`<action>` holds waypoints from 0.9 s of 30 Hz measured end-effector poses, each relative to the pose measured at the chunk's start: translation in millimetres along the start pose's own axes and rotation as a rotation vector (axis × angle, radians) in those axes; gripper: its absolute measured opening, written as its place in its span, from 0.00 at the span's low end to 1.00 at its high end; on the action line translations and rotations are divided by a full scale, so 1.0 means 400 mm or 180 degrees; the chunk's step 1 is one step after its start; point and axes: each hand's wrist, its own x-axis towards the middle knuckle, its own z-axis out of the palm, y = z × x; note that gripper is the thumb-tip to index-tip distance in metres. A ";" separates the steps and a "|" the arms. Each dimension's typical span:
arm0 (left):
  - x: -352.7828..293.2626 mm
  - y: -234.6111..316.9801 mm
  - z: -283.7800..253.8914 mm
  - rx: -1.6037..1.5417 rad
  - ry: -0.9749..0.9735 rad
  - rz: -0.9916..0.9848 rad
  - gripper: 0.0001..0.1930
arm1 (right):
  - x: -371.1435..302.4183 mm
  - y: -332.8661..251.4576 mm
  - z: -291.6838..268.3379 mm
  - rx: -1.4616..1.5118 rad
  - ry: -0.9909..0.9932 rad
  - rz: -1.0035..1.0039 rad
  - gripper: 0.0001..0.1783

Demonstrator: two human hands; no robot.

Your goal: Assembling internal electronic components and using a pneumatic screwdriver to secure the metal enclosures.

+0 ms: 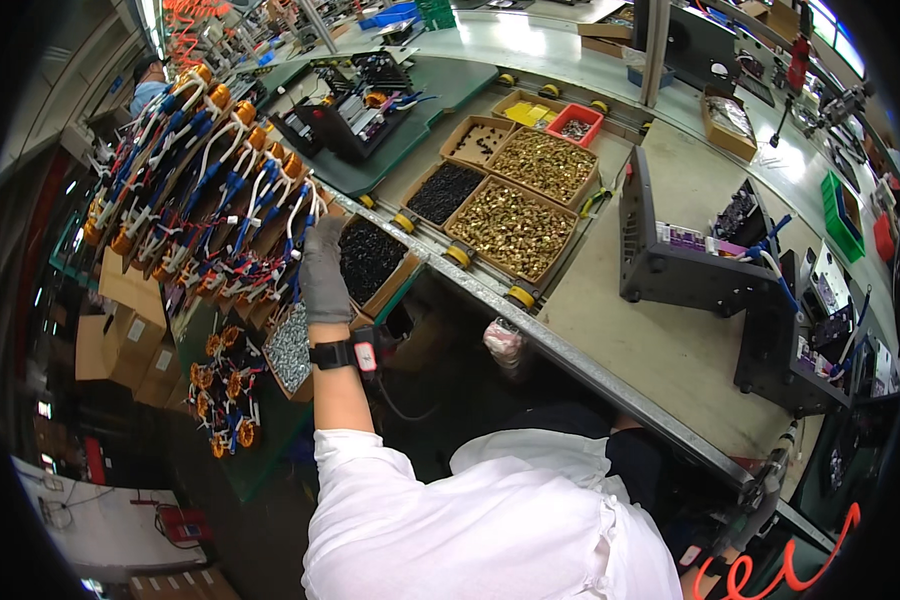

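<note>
My left hand, in a grey glove with bare fingertips, reaches forward along the right edge of a tall stack of wired coils. Its fingers are drawn together beside a white wire end; what they hold, if anything, is hidden. Right by the glove stands a box of black screws, with a box of silver screws below the wrist. At the lower right my right hand, gloved and partly dark, is closed around a power screwdriver. An orange coiled cord hangs close to it.
Boxes of brass-coloured fasteners and a red bin sit on the roller line. Black metal housings with purple boards stand at the right, another housing on a green mat. A metal rail edges the bench.
</note>
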 end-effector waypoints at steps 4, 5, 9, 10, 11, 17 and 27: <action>0.004 -0.004 0.006 -0.0611 -0.0005 0.0308 0.22 | -0.005 -0.017 -0.036 -0.0222 0.0396 0.0134 0.25; -0.002 -0.007 0.021 -0.0629 0.0017 0.0563 0.20 | -0.006 -0.023 -0.035 -0.0360 0.0095 0.0180 0.29; -0.016 -0.038 0.168 -0.0613 -0.0162 0.0606 0.24 | -0.034 0.012 0.028 -0.0511 0.0708 -0.0152 0.42; -0.028 -0.040 0.220 -0.0590 -0.0292 0.0613 0.22 | -0.047 -0.014 0.058 -0.0641 0.0732 0.0041 0.43; -0.048 -0.032 0.288 -0.0535 -0.0537 0.0526 0.21 | -0.037 0.003 0.031 -0.0810 0.0632 -0.0096 0.44; -0.127 -0.024 0.711 0.0951 -0.2515 0.1369 0.14 | -0.106 -0.152 0.147 -0.3674 0.1253 -0.0596 0.34; -0.065 -0.215 0.930 0.1960 -0.3459 0.4651 0.10 | 0.092 -0.315 0.498 -0.4583 0.0436 -0.2807 0.20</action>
